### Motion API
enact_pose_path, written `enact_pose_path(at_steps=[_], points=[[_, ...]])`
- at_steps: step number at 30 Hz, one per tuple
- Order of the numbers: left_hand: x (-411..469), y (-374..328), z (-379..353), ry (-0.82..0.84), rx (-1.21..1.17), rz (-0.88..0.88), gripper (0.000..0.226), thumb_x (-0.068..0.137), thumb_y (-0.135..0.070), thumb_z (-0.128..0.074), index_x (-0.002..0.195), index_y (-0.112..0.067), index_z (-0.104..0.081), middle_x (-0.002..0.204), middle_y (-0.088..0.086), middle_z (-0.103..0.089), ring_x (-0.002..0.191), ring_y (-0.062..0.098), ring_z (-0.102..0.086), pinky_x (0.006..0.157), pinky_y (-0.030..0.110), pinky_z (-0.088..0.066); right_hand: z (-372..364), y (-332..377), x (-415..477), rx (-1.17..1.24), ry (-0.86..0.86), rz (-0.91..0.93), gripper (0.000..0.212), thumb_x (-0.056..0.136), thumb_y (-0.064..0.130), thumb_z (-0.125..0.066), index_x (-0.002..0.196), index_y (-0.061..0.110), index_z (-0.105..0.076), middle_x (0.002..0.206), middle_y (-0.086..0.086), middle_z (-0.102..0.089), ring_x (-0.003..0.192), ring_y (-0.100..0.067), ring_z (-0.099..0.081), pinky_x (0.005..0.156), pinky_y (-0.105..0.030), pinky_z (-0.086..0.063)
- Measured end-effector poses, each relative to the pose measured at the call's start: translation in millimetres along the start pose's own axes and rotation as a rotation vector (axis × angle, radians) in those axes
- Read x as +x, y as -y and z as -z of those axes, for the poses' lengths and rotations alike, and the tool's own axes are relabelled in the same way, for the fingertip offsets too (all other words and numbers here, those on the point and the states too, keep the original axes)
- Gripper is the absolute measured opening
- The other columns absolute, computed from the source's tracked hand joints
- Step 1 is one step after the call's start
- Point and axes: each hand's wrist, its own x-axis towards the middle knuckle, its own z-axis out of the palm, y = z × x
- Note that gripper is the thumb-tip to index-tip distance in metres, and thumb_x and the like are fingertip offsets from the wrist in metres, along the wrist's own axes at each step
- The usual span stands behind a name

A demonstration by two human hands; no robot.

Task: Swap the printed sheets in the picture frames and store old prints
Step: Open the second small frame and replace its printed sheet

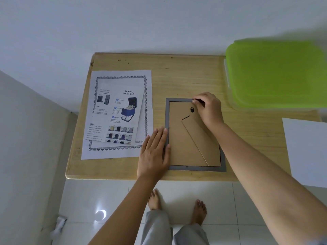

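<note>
A grey picture frame point(195, 168) lies face down on the wooden table point(177, 76), its brown backing board point(178, 138) and folded stand facing up. My left hand point(154, 152) lies flat with straight fingers on the frame's left edge. My right hand point(208, 108) curls at the frame's top right corner, fingertips pinching a small dark tab on the rim. Left of the frame lie two printed sheets: a small "Travel Shoe Bag" print point(120, 114) on top of a larger bordered sheet point(148, 85).
A clear box with a green lid point(276, 73) stands at the table's back right. A blank white sheet point(307, 152) overhangs the right front edge. White walls close in behind and to the left. My bare feet stand on white floor tiles below the table's front edge.
</note>
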Motion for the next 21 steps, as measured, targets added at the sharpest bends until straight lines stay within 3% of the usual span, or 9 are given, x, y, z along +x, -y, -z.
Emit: enact_pose_path(at_steps=[4, 6, 12, 17, 21], points=[[0, 1, 0, -0.003, 0.002, -0.006, 0.051, 0.095, -0.037, -0.029, 0.144, -0.022, -0.029, 0.151, -0.009, -0.025, 0.141, 0.003, -0.015, 0.117, 0.024, -0.006, 6, 12, -22, 0.002, -0.076, -0.016, 0.02, 0.085, 0.009, -0.063, 0.103, 0.001, -0.067, 0.099, -0.014, -0.065, 0.094, -0.025, -0.058, 0.081, -0.003, -0.031], [0, 1, 0, -0.004, -0.001, -0.011, 0.051, 0.095, -0.037, -0.029, 0.144, -0.021, -0.029, 0.15, -0.008, -0.026, 0.141, 0.005, -0.016, 0.116, 0.026, -0.007, 8, 21, -45, 0.02, -0.124, -0.034, 0.023, 0.087, 0.013, -0.062, 0.107, 0.003, -0.065, 0.099, -0.012, -0.064, 0.093, -0.021, -0.058, 0.083, -0.012, -0.037], [0, 1, 2, 0.015, -0.007, -0.012, 0.054, 0.094, -0.04, -0.022, 0.145, -0.021, -0.027, 0.151, -0.01, -0.021, 0.141, 0.002, -0.012, 0.116, 0.022, -0.002, 0, 33, -105, -0.117, -0.037, -0.238, 0.054, 0.077, 0.038, -0.07, 0.12, 0.007, -0.058, 0.109, -0.01, -0.055, 0.105, -0.024, -0.048, 0.084, -0.034, -0.045], [1, 3, 4, 0.065, -0.008, -0.01, 0.06, 0.09, -0.044, -0.009, 0.146, -0.025, -0.019, 0.153, -0.013, -0.015, 0.14, -0.003, -0.003, 0.114, 0.018, 0.005, 2, 36, -98, -0.057, -0.048, -0.298, 0.049, 0.078, 0.032, -0.071, 0.118, 0.007, -0.06, 0.11, -0.01, -0.057, 0.106, -0.025, -0.05, 0.089, -0.032, -0.042], [1, 4, 8, 0.108, -0.031, -0.025, 0.064, 0.087, -0.046, -0.004, 0.146, -0.026, -0.012, 0.153, -0.015, -0.007, 0.137, -0.006, 0.005, 0.112, 0.015, 0.01, 6, 38, -95, 0.025, -0.083, -0.318, 0.049, 0.072, 0.026, -0.076, 0.114, 0.005, -0.064, 0.108, -0.011, -0.062, 0.101, -0.024, -0.057, 0.087, -0.036, -0.049]])
